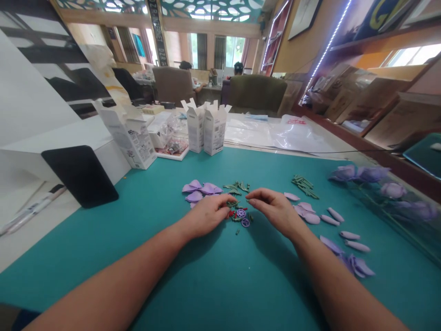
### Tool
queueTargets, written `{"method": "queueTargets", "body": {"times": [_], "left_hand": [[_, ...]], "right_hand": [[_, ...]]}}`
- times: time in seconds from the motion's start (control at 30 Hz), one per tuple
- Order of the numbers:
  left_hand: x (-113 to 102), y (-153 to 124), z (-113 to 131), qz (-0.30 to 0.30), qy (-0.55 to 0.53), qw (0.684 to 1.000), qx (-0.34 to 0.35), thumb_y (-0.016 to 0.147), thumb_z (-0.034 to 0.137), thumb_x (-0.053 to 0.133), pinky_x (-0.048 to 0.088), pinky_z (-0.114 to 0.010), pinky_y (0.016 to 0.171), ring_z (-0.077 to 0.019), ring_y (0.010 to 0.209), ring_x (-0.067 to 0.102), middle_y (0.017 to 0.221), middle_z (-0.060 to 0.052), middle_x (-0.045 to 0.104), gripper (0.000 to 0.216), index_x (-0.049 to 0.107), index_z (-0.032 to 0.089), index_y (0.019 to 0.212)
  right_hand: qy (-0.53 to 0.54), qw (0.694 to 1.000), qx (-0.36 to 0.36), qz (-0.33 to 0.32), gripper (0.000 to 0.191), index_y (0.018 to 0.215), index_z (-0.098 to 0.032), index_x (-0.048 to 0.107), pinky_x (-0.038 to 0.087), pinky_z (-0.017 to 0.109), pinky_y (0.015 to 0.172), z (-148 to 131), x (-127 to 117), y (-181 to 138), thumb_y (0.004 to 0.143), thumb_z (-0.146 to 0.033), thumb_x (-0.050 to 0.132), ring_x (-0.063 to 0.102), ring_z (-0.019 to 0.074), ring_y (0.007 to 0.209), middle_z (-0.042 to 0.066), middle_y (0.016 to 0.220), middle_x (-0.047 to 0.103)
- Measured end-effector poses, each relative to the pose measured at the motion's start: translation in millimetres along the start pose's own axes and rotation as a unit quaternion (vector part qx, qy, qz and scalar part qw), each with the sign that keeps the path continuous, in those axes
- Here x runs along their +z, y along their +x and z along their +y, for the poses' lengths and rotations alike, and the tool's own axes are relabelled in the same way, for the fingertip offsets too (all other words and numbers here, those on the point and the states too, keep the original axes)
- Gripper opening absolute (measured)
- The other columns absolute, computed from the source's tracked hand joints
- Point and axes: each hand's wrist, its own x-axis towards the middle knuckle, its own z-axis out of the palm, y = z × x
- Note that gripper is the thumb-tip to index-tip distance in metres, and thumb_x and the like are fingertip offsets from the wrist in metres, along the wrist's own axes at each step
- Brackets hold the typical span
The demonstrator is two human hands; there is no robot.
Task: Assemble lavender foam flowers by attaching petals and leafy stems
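Both my hands rest on a teal mat (213, 276) over a heap of small parts (241, 212): green bits, red bits and round purple pieces. My left hand (206, 214) has its fingers curled down onto the heap's left side, pinched on something I cannot make out. My right hand (275, 207) reaches in from the right with fingers drawn together at the heap's top edge. Purple petal pieces (201, 189) lie just behind my left hand. More loose petals (330, 218) lie to the right of my right hand.
Green stem pieces (305, 185) lie at the right rear. Finished purple flowers (372, 177) lie along the mat's right edge. Opened white boxes (206, 126), another box (132, 138) and plastic bags stand behind. A black tablet (79, 177) leans at left. People sit far behind.
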Motion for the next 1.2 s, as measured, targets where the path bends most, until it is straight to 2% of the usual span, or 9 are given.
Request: {"method": "queueTargets", "body": {"times": [0.2, 0.57, 0.87, 1.03, 1.2], "left_hand": [[-0.6, -1.3, 0.8, -0.014, 0.016, 0.999, 0.025, 0.079, 0.015, 0.045, 0.043, -0.03, 0.086, -0.0212, 0.095, 0.062, 0.093, -0.004, 0.071, 0.038, 0.066, 0.02, 0.11], [1.1, -1.9, -1.4, -0.025, 0.02, 0.999, 0.038, 0.08, 0.015, 0.044, 0.044, -0.03, 0.087, -0.0199, 0.095, 0.062, 0.096, -0.004, 0.071, 0.039, 0.064, 0.02, 0.112], [1.0, -1.5, -2.1, -0.023, 0.05, 0.997, 0.052, 0.081, 0.014, 0.043, 0.044, -0.03, 0.092, -0.0187, 0.101, 0.061, 0.109, -0.003, 0.069, 0.04, 0.064, 0.019, 0.114], [1.5, -2.0, -1.2, -0.025, 0.064, 0.997, 0.045, 0.083, 0.015, 0.043, 0.045, -0.03, 0.088, -0.0188, 0.099, 0.062, 0.108, -0.004, 0.07, 0.039, 0.063, 0.02, 0.115], [1.7, -2.4, -0.4, -0.022, 0.076, 0.996, 0.048, 0.084, 0.015, 0.042, 0.045, -0.03, 0.09, -0.0188, 0.102, 0.062, 0.111, -0.004, 0.069, 0.038, 0.063, 0.02, 0.115]], "right_hand": [[-0.01, 1.0, -0.002, -0.007, 0.022, 0.083, -0.019, 0.07, 0.042, 0.028, 0.059, 0.8, 1.9, 0.6, 0.074, -0.037, 0.059, 0.055, 0.015, 0.064, 0.002, 0.072, 0.067], [-0.023, 1.0, -0.001, -0.015, 0.025, 0.088, -0.019, 0.071, 0.042, 0.029, 0.062, 3.2, 4.4, 1.0, 0.077, -0.036, 0.057, 0.055, 0.0158, 0.067, 0.003, 0.076, 0.068], [0.024, 0.999, 0.025, -0.026, 0.023, 0.086, -0.02, 0.072, 0.04, 0.027, 0.059, 7.7, 5.0, 1.1, 0.073, -0.035, 0.06, 0.053, 0.014, 0.063, 0.001, 0.07, 0.066], [0.068, 0.997, 0.039, -0.028, 0.021, 0.084, -0.019, 0.072, 0.045, 0.028, 0.063, 7.4, 6.5, 1.6, 0.072, -0.033, 0.061, 0.059, 0.015, 0.066, 0.001, 0.07, 0.068], [0.095, 0.994, 0.048, -0.026, 0.021, 0.083, -0.019, 0.071, 0.048, 0.029, 0.063, 7.2, 8.7, 2.1, 0.071, -0.034, 0.062, 0.062, 0.0155, 0.065, 0.002, 0.068, 0.069]]}}
